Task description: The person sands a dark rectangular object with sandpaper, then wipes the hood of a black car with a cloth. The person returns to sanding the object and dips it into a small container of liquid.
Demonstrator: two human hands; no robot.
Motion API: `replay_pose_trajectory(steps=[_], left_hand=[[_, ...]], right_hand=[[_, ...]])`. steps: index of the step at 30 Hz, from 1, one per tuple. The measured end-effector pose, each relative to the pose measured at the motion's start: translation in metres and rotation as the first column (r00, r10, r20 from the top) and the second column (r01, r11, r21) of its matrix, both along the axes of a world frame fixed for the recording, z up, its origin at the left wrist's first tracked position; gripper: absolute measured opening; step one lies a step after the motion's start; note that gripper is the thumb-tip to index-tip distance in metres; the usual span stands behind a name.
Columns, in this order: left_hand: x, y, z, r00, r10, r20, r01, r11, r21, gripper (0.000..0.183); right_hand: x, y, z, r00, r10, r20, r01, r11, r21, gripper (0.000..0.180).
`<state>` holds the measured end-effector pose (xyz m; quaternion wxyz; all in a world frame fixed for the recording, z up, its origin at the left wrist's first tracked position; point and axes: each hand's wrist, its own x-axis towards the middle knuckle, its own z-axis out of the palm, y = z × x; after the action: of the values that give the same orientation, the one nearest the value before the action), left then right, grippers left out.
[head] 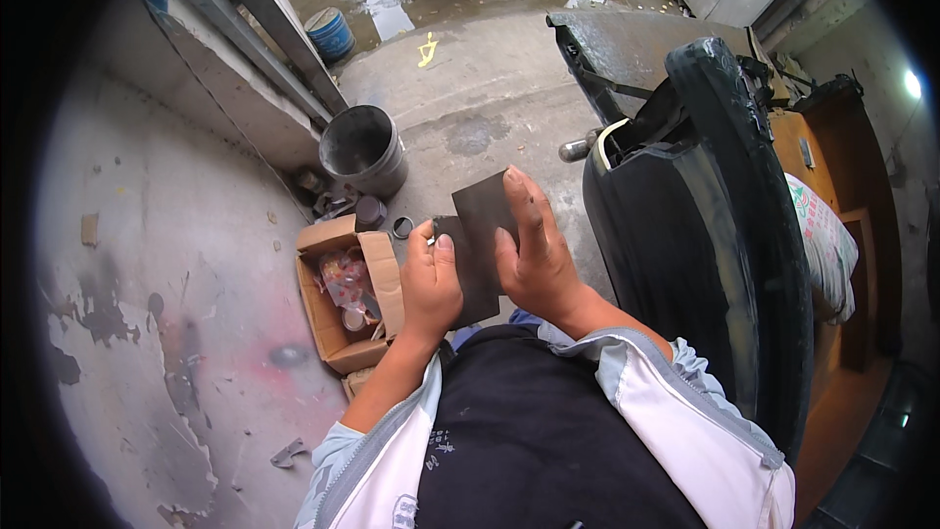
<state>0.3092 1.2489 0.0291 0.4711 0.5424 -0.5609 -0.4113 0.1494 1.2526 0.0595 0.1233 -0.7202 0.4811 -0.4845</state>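
Observation:
Two dark, flat sheets, which look like sandpaper, are in front of my body and overlap each other. My left hand [432,275] grips the lower dark sheet [474,290] at its left edge, thumb on top. The upper dark sheet [481,206] is tilted and lies against my right hand [540,250], whose thumb and fingers are at its right edge; the underside of the grip is hidden. To the right of my right hand stands a black car bumper [661,235] with dull sanded-looking streaks.
An open cardboard box [385,272] with plastic bags and a small can is at the left, by the wall. Beyond it stand a grey bucket [400,169] and a dark jar [371,211]. A blue pail [330,34] is farther off. A white sack [822,250] lies behind the bumper.

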Motion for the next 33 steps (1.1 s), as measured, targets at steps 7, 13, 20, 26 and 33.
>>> replay_pose_trajectory(steps=[7, 13, 20, 26, 33], left_hand=[[-0.004, 0.006, 0.001, 0.976, 0.032, 0.215, 0.003, 0.987, -0.161, 0.027], [-0.003, 0.008, 0.011, 0.963, 0.030, 0.269, 0.029, 0.976, -0.215, 0.026], [-0.009, 0.011, 0.014, 0.938, 0.052, 0.342, 0.038, 0.967, -0.253, 0.026], [-0.007, 0.010, 0.016, 0.919, -0.004, 0.395, 0.126, 0.950, -0.284, 0.022], [-0.011, 0.015, 0.014, 0.923, -0.026, 0.384, 0.131, 0.959, -0.252, 0.020]], right_hand=[[0.016, 0.003, -0.001, 0.999, 0.024, 0.022, -0.022, 0.998, -0.060, 0.083], [0.015, 0.002, 0.002, 0.999, 0.044, 0.003, -0.044, 0.992, -0.115, 0.082], [0.010, 0.008, 0.000, 0.999, 0.049, -0.001, -0.049, 0.989, -0.139, 0.081], [0.006, -0.002, -0.004, 0.996, 0.090, -0.010, -0.090, 0.973, -0.211, 0.079], [-0.010, -0.012, -0.002, 0.981, 0.188, -0.049, -0.195, 0.955, -0.225, 0.077]])
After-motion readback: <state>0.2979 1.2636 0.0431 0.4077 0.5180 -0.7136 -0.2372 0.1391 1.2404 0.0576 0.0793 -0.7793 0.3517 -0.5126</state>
